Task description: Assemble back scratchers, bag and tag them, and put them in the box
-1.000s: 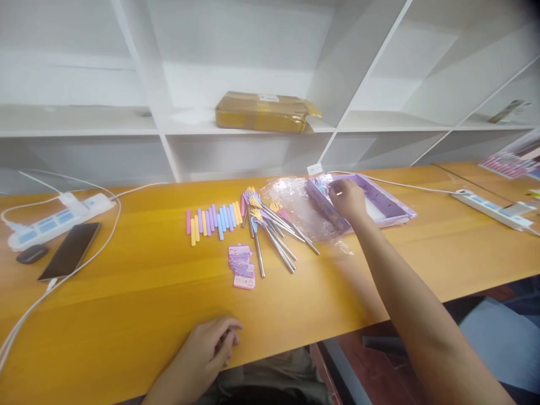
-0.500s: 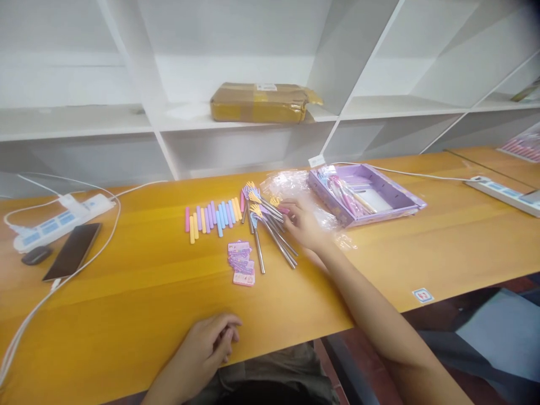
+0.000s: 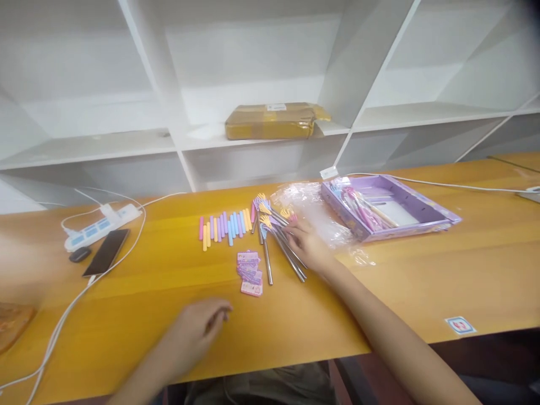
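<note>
My right hand (image 3: 307,243) reaches into a pile of back scratchers (image 3: 287,253) with metal rods and small hand-shaped heads in yellow, blue, purple and pink. Its fingers are closed around one back scratcher whose pink head shows just above them; the rest of that one is mostly hidden. Left of the pile lies a row of coloured sleeves (image 3: 223,226) in pink, yellow, purple and blue. A small fanned stack of purple and pink cards (image 3: 250,274) sits in front of them. My left hand (image 3: 198,326), slightly blurred, is loosely curled near the table's front edge, with nothing visible in it.
A purple box (image 3: 422,208) with wrapped scratchers stands at the right, beside crumpled clear plastic bags (image 3: 312,211). To the left are a power strip (image 3: 101,228), a phone (image 3: 106,253) and white cables (image 3: 70,306). A taped carton (image 3: 270,122) rests on the shelf behind.
The view has shifted, so the table items appear lower and mostly farther right. My left hand has moved a little left, away from the cards. My right hand stays at the pile's right side.
</note>
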A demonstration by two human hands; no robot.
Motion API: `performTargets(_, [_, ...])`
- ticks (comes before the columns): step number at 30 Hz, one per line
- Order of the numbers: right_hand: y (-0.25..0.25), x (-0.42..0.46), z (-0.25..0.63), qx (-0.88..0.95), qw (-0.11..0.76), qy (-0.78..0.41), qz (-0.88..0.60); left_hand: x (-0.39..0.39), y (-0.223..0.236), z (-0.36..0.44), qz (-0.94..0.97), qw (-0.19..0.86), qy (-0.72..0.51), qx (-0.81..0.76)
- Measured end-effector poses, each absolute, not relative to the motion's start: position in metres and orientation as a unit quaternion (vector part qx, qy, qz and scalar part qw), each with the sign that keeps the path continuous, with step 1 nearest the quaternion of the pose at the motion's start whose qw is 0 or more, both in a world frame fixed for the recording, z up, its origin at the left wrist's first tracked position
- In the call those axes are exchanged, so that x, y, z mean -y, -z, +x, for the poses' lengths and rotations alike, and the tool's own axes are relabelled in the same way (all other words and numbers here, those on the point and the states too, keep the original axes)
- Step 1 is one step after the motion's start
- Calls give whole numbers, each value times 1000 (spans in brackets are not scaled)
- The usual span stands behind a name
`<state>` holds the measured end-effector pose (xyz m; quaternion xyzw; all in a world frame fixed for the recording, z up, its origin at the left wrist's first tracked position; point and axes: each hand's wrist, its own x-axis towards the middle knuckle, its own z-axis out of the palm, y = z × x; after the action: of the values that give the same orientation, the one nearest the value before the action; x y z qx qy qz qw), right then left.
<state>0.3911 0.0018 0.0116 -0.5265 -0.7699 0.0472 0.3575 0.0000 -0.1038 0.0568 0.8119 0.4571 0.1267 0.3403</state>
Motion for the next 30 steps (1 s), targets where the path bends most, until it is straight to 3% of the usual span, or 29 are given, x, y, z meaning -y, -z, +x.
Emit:
performTargets(7, [-14,-3,395,707,313,-30,-634,-65,-43,-38,800,49,-276,-530])
performTargets(11, [-15,-5,408,666,292,-16,-686,-103,-20,-47,799,35,-273,-534])
performTargets(19, [-20,-8,440,619,219,2,-754,-103,1,-58,819,46,-250,-515])
performTargets(30, [-6,-12,442,646,171,-19,-743,-107,11,-58,805,39,-265,-529])
